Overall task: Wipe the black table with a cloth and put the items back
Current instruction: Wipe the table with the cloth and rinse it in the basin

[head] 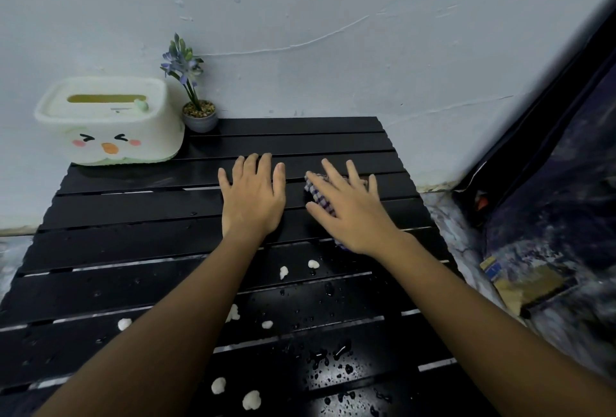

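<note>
The black slatted table (133,236) fills the lower view. My right hand (350,213) presses flat on a purple-and-white checked cloth (316,191) at the table's middle right, fingers spread over it. My left hand (251,196) lies flat on the bare slats just left of it, holding nothing. A white tissue box with a cartoon face (110,119) and a small grey pot with a purple flower (199,116) stand at the table's far left corner. Several white crumbs (283,272) and water drops (336,355) lie on the near slats.
A pale wall (333,33) rises right behind the table. Dark patterned fabric (550,216) and a yellow-blue package (520,280) lie on the floor to the right.
</note>
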